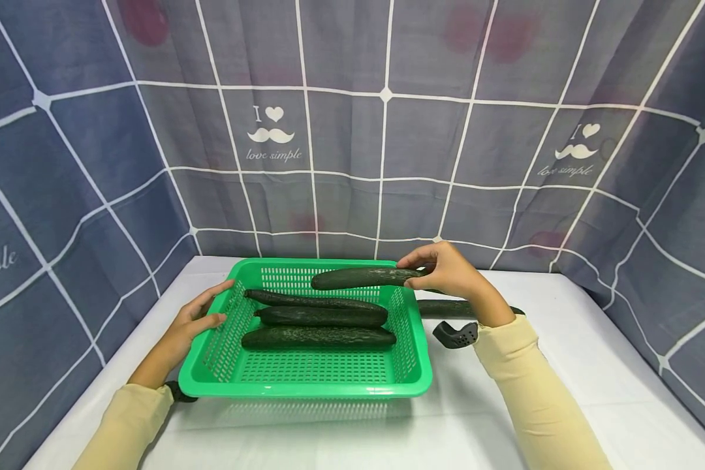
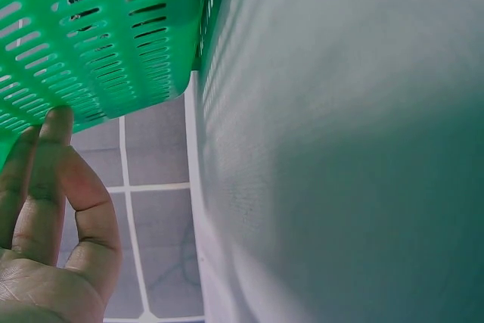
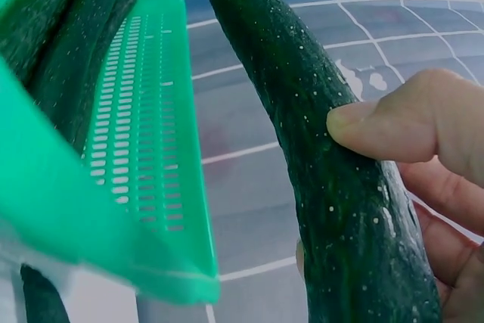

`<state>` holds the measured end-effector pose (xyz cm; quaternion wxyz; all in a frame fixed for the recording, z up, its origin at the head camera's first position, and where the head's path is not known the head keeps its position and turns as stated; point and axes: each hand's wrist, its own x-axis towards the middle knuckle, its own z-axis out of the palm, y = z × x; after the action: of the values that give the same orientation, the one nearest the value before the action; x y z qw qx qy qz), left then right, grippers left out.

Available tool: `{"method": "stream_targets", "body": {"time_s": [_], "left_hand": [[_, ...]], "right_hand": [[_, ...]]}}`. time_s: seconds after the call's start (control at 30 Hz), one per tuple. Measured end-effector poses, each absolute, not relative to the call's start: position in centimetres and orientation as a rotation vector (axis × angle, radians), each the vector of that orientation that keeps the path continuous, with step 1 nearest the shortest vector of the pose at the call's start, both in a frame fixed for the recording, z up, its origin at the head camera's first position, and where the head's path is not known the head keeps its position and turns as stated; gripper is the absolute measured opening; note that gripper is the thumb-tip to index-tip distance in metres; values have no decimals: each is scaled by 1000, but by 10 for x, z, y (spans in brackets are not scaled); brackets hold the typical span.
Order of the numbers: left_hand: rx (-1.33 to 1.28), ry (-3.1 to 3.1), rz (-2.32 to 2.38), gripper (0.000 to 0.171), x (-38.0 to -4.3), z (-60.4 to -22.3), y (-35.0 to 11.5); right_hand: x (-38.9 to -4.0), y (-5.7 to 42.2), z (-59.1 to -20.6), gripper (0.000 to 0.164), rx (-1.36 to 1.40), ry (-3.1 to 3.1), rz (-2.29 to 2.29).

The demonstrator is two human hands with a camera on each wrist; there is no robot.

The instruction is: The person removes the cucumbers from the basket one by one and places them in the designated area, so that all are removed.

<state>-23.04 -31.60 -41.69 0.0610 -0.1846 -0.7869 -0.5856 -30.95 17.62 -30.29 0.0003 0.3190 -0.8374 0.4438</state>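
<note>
My right hand (image 1: 449, 277) pinches a dark green cucumber (image 1: 358, 278) near its right end, thumb on the near side and fingers behind. The cucumber is held level above the back right of a green slotted plastic basket (image 1: 305, 390). In the right wrist view, the thumb presses on the bumpy skin of the held cucumber (image 3: 318, 111). Inside the basket, three cucumbers (image 1: 320, 337) lie side by side, lengthwise. My left hand (image 1: 190, 323) grips the basket's left rim, thumb over the edge, while other fingers (image 2: 49, 164) touch the outer wall in the left wrist view.
Another cucumber (image 1: 446, 309) lies on the white table (image 1: 505, 405) right of the basket, partly hidden behind my right forearm. A black wrist-worn piece (image 1: 455, 335) sits at the right cuff. A grey-blue checked curtain (image 1: 352, 143) hangs behind and at both sides.
</note>
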Motion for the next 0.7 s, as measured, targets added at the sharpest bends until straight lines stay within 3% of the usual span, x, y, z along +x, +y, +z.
{"method": "stream_targets", "body": {"time_s": [0.7], "left_hand": [[-539,-2372,-1785,65,-231,-418,-316]], "right_hand": [[-301,214,-325,30,1040,-2572,1482]]}}
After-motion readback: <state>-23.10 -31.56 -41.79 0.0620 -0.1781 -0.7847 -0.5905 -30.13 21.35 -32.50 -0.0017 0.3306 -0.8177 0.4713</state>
